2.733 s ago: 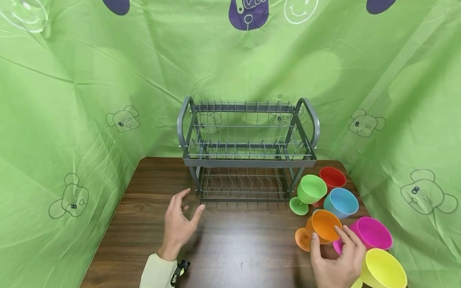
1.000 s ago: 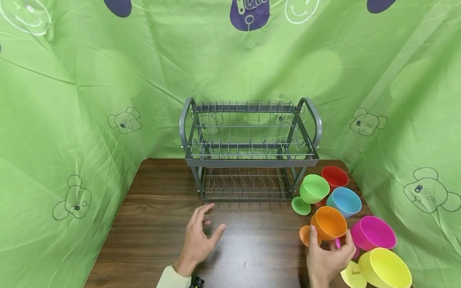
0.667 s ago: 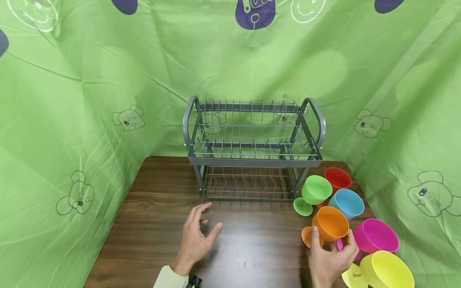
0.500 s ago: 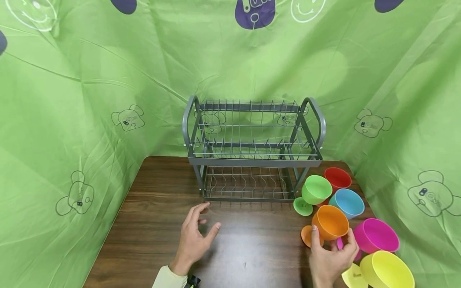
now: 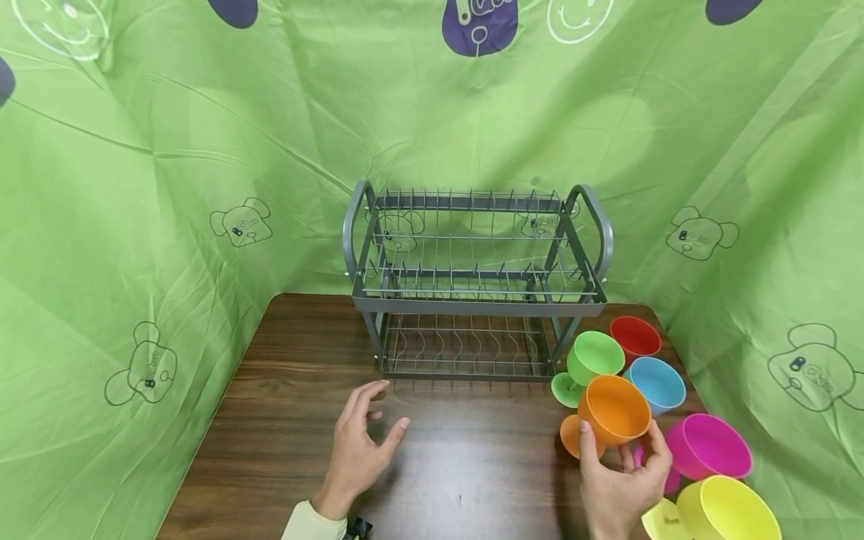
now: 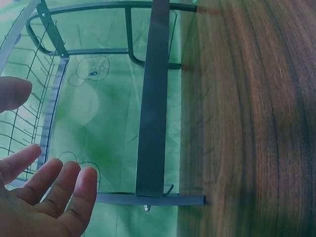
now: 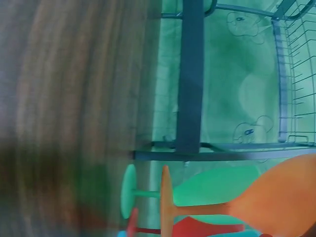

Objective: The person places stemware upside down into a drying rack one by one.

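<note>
Bare tabletop is stretching before the dish rack, leaving room for passing toward its lower tier, beneath the front rail. Off the rack's right front corner, the green goblet, blue goblet and orange goblet are crowding the way; curved handles are flanking its top.

"What do I have around the table?"
"From my distant screen, I see creased green cloth on three sides, printed with outlined dog-like heads and purple shapes."
"And the light?"
"I see pale glare on dark, streaked wood."
</note>
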Available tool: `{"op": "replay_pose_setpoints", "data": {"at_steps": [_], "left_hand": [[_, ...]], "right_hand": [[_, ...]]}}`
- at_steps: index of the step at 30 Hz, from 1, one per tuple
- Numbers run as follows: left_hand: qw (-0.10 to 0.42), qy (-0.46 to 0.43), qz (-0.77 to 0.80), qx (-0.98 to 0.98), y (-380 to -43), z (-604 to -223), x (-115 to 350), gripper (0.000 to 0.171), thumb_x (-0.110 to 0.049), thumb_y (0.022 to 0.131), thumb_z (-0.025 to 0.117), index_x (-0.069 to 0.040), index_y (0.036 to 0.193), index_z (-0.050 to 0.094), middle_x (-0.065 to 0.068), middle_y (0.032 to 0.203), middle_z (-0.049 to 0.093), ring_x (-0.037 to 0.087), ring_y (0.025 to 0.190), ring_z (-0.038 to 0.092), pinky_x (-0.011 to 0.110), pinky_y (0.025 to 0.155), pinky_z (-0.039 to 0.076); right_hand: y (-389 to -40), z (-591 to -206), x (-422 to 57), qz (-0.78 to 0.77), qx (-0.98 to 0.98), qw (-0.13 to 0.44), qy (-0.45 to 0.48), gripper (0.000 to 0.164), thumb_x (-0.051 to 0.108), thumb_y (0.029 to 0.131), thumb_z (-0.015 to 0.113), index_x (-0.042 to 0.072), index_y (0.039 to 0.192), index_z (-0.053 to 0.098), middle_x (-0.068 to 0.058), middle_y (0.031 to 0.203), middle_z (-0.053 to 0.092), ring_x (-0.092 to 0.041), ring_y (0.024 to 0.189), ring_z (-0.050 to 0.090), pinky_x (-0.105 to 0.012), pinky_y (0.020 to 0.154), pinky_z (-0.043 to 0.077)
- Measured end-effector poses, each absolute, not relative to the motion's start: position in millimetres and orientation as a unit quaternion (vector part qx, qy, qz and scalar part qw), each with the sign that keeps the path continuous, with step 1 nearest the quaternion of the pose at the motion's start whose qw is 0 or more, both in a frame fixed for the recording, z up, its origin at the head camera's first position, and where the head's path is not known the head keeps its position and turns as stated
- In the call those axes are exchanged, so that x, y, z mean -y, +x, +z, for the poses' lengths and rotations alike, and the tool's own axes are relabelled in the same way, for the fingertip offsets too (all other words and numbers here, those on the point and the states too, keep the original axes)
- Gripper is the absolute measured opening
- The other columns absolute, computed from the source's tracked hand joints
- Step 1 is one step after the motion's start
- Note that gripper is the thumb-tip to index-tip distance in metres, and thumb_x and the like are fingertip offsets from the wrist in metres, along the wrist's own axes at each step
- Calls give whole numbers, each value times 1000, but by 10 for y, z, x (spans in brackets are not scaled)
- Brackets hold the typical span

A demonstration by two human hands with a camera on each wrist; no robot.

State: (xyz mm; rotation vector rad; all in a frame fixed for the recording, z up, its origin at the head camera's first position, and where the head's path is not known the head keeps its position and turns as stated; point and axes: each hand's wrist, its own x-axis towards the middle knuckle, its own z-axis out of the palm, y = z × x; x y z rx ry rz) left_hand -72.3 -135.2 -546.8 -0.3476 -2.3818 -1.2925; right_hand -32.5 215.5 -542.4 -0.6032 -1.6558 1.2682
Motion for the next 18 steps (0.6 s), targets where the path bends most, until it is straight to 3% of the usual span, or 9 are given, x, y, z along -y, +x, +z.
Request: {"op": "replay_pose_setpoints", "data": {"at_steps": [9,13,18], "left_hand": [[208,-134,-461,852,-666,-5433,1351,62,-22,88,85,-14,144,59,5,141,62,25,120,65,37,83,64],[207,-134,-462,852,-651,-5394,1349,63,-23,89,86,-16,145,58,4,141,61,23,121,64,37,84,63],[207,-136,-463,851,-626,-5360,1348,64,-24,89,86,-16,145,58,4,141,61,23,121,64,37,84,63]], "right_hand": [[-312,-5285,-2121,502,724,454,-135,94,-14,59,93,4,145,61,-13,138,67,-16,121,64,-12,97,54],[-315,-5272,-2063,492,735,457,-92,96,-19,52,92,-2,142,62,-24,133,67,-11,119,64,-10,95,53],[-286,-5089,-1910,519,724,455,-15,90,-25,53,86,-15,138,58,-37,132,62,-16,122,64,-14,99,54]]}}
